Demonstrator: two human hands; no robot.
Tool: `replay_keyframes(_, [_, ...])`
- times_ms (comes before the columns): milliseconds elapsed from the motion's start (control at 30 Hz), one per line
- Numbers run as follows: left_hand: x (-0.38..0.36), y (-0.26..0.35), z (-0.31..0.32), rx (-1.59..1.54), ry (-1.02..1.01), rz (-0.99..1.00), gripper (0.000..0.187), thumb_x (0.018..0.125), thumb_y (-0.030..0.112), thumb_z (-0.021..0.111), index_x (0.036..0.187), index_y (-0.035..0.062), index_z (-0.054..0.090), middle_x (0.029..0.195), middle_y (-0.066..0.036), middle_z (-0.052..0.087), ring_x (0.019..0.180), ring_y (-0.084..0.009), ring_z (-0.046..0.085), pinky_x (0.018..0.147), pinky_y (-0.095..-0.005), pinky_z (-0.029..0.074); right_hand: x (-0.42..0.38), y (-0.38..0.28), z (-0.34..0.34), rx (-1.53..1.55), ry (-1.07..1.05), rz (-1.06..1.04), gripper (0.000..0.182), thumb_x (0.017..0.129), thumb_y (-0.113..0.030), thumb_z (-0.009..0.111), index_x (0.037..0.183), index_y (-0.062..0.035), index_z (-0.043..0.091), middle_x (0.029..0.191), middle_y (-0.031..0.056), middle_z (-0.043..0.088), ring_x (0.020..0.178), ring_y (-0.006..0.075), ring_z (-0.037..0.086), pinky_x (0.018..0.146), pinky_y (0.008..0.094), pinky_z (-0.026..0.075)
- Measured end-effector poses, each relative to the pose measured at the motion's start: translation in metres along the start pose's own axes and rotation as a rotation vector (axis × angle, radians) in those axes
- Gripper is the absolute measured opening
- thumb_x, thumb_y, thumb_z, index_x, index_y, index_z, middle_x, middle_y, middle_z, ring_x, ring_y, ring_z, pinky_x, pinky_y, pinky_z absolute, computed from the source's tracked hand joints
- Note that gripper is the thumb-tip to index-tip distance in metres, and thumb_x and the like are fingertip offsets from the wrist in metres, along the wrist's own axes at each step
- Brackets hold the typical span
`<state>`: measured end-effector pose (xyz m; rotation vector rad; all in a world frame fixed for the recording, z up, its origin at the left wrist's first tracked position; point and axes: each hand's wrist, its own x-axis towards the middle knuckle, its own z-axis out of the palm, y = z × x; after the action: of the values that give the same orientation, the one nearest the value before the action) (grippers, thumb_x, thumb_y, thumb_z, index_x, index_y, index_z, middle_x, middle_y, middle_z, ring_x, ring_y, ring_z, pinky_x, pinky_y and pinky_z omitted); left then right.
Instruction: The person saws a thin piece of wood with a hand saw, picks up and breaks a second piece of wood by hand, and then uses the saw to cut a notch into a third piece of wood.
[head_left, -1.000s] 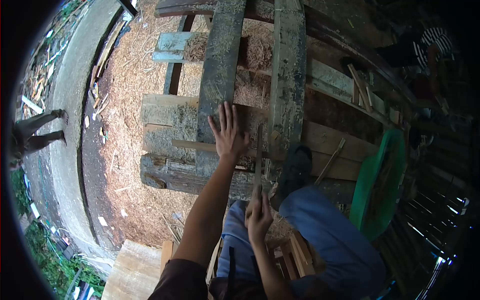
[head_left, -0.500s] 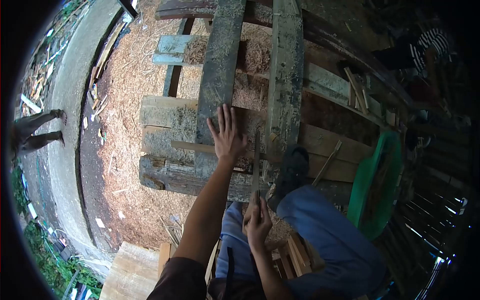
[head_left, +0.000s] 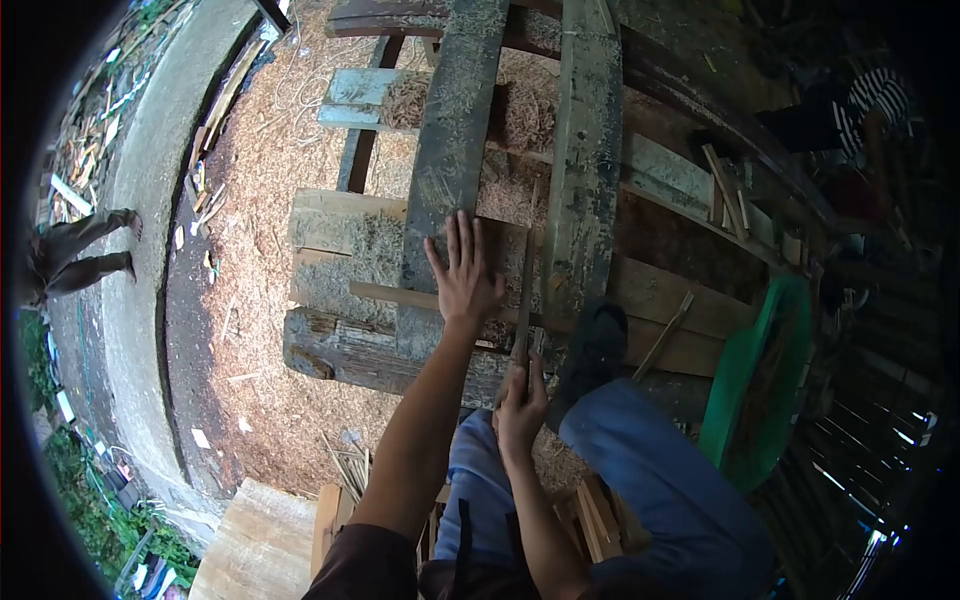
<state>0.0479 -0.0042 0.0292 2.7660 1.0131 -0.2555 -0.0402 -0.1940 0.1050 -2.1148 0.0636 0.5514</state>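
My left hand [head_left: 467, 280] lies with fingers spread on a dark, sawdust-covered plank [head_left: 452, 130]. Its heel rests over a narrow wooden strip [head_left: 392, 294] that runs crosswise under the hand. Held in my right hand [head_left: 520, 408] is a handsaw [head_left: 526, 280], its blade seen edge-on and pointing away from me. The blade crosses the strip just right of my left hand, near the gap between the dark plank and a second weathered plank [head_left: 585, 150]. My right fingers wrap the saw's handle, which is mostly hidden. A dark shoe [head_left: 597, 345] is beside the strip's right end.
A green plastic container [head_left: 716, 400] stands at the right. Thin offcuts [head_left: 665, 335] lie on the boards. Wood shavings [head_left: 270, 260] cover the ground at left. A person's bare legs [head_left: 95, 250] show on the concrete ledge [head_left: 140, 330]; another person in a striped top [head_left: 878, 100] is at far right.
My right hand has moved forward, pushing the saw farther across the strip. My left hand stays flat at the same place on the plank. The whole view has shifted slightly.
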Motion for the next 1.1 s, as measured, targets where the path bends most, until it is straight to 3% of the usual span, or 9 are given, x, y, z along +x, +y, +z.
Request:
replay_keyframes(67, [0.001,-0.001,0.000,-0.019,0.008,0.016,0.104,0.089,0.052,0.062,0.170,0.0070,0.015,0.177,-0.017,0.008,0.165,-0.0312,0.002,0.129,-0.0659,0.000,0.004,0.005,0.004,0.065,-0.024,-0.044,0.048,0.112,-0.029,0.056,0.144,0.0062,0.057,0.115,0.0179,0.074,0.095,0.0210,0.071,0.082,0.0347,0.056])
replay_keyframes(300, [0.000,0.002,-0.004,-0.031,0.024,0.004,0.105,0.088,0.051,0.064,0.169,0.0049,0.015,0.178,-0.016,0.007,0.165,-0.0307,0.001,0.129,-0.0637,-0.002,-0.050,0.001,-0.019,0.164,-0.022,0.114,0.048,0.111,-0.032,0.057,0.143,0.0036,0.060,0.101,0.0153,0.073,0.084,0.0151,0.066,0.073,0.0329,0.053])
replay_keyframes(433, [0.001,-0.001,-0.008,-0.035,-0.033,-0.001,0.106,0.089,0.051,0.065,0.169,0.0056,0.014,0.178,-0.016,0.006,0.165,-0.0308,0.001,0.129,-0.0638,-0.003,0.020,0.000,0.003,0.044,0.049,-0.174,0.052,0.112,-0.032,0.056,0.147,0.0062,0.056,0.093,0.0145,0.071,0.079,0.0111,0.064,0.066,0.0317,0.050])
replay_keyframes(533, [0.000,0.002,-0.004,-0.046,-0.024,0.007,0.106,0.089,0.053,0.064,0.169,0.0060,0.014,0.178,-0.016,0.006,0.165,-0.0308,0.000,0.129,-0.0641,-0.003,0.013,0.005,-0.008,0.094,-0.123,0.197,0.052,0.112,-0.029,0.055,0.150,0.0059,0.053,0.104,0.0192,0.074,0.081,0.0173,0.066,0.072,0.0350,0.053])
replay_keyframes(600, [0.001,-0.002,-0.005,-0.041,-0.015,0.008,0.106,0.089,0.053,0.065,0.170,0.0062,0.014,0.178,-0.016,0.005,0.165,-0.0308,0.000,0.129,-0.0643,-0.003,-0.025,0.037,-0.008,0.029,0.006,-0.105,0.053,0.113,-0.029,0.053,0.156,0.0013,0.049,0.097,0.0065,0.071,0.056,0.0053,0.051,0.046,0.0245,0.039])
replay_keyframes(767, [0.000,-0.001,-0.006,-0.020,-0.029,0.007,0.106,0.090,0.054,0.064,0.170,0.0062,0.013,0.178,-0.016,0.005,0.165,-0.0302,-0.001,0.129,-0.0639,-0.003,-0.028,0.022,0.008,0.003,0.095,-0.279,0.051,0.114,-0.028,0.051,0.157,0.0008,0.048,0.106,0.0047,0.068,0.059,0.0053,0.047,0.046,0.0255,0.039])
replay_keyframes(900, [0.000,0.001,-0.003,-0.033,0.002,0.004,0.105,0.090,0.053,0.064,0.169,0.0061,0.014,0.178,-0.016,0.006,0.165,-0.0303,0.000,0.129,-0.0639,-0.002,-0.016,-0.007,-0.001,0.210,0.006,0.142,0.049,0.112,-0.026,0.054,0.150,0.0063,0.054,0.095,0.0076,0.067,0.076,0.0127,0.060,0.068,0.0302,0.050])
replay_keyframes(1033, [0.000,0.001,-0.006,-0.049,0.021,0.011,0.104,0.088,0.050,0.064,0.169,0.0058,0.016,0.178,-0.016,0.008,0.165,-0.0308,0.002,0.129,-0.0641,-0.001,-0.048,0.039,-0.009,-0.107,0.125,-0.382,0.051,0.113,-0.030,0.053,0.154,0.0018,0.051,0.094,0.0047,0.066,0.057,0.0063,0.048,0.047,0.0255,0.039])
replay_keyframes(1100, [0.000,0.000,-0.008,-0.052,-0.011,0.007,0.097,0.092,0.048,0.057,0.169,0.0065,0.016,0.178,-0.016,0.006,0.165,-0.0312,0.000,0.129,-0.0659,-0.001,-0.074,0.024,-0.009,0.195,0.003,0.045,0.051,0.113,-0.030,0.053,0.153,0.0018,0.052,0.097,0.0062,0.068,0.055,0.0056,0.048,0.045,0.0256,0.039])
